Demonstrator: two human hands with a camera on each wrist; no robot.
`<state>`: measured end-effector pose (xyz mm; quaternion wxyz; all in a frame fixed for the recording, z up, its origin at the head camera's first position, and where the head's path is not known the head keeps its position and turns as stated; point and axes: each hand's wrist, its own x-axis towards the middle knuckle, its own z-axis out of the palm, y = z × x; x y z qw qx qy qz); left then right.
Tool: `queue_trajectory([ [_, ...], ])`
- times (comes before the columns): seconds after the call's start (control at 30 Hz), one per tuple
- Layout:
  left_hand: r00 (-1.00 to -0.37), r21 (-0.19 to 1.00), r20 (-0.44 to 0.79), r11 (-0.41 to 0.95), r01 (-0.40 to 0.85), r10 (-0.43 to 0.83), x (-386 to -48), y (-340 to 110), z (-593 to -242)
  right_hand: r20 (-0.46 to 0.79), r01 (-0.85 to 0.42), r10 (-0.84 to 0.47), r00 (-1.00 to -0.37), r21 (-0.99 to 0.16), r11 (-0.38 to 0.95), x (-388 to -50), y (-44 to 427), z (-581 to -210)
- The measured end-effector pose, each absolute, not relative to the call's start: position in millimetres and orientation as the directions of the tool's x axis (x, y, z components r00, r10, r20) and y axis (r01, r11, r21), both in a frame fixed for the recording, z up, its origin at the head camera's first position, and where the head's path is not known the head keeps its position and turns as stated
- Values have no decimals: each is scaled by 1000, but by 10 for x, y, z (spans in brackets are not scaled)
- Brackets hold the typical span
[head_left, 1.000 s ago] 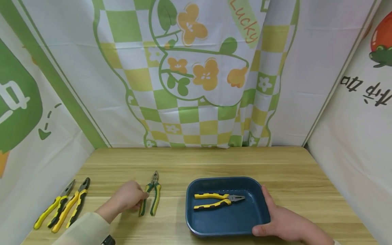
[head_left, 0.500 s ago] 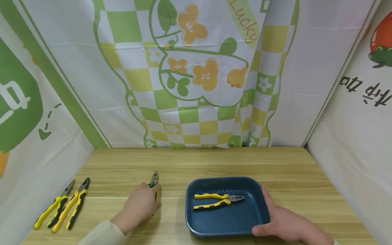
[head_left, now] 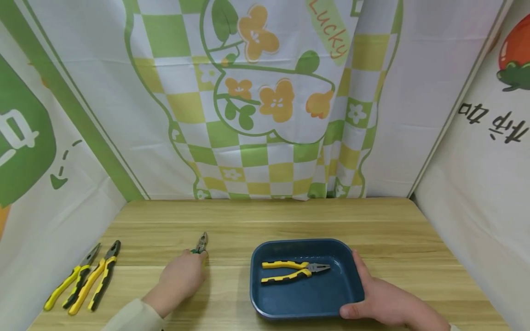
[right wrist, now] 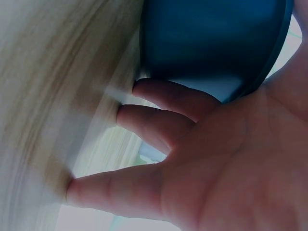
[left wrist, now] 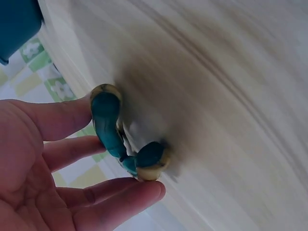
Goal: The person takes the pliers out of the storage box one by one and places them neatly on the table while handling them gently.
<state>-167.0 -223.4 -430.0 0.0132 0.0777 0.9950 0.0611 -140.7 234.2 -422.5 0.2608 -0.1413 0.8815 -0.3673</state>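
Observation:
My left hand (head_left: pixel 182 276) grips a pair of pliers (head_left: pixel 201 242) by the handles, left of the tray. In the head view the hand covers most of the handles, and the metal nose points away from me. Green and tan handle ends (left wrist: pixel 107 122) show between thumb and fingers in the left wrist view. Whether the pliers touch the table, I cannot tell. My right hand (head_left: pixel 385 299) holds the right side of a dark blue tray (head_left: pixel 258 294), thumb over its near corner. Some of its fingers (right wrist: pixel 154 120) reach down to the table outside the wall.
Inside the tray lie yellow-and-black pliers (head_left: pixel 285 265), nose to the right. Two more pairs, long-nose pliers (head_left: pixel 72 280) and broader-nosed pliers (head_left: pixel 99 276), lie side by side at the table's left edge. Printed curtains (head_left: pixel 273 165) hang behind the wooden table (head_left: pixel 232 216).
My left hand has gone from pinching one handle to gripping both. The pliers have shifted slightly left with it. My right hand and the tray have stayed in place.

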Motion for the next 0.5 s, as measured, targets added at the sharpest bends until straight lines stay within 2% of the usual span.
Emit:
queue_trajectory([
  [0.1,-986,109,-3,980,168,170,-1662,-2337,-4299,-355,-60,-443,-823,-722,690,-1412,2344,-4232],
  [0.5,-995,149,-58,986,68,78,-1616,-2837,-4311,-388,-7,-439,-810,-743,669,-1437,2351,-4248],
])
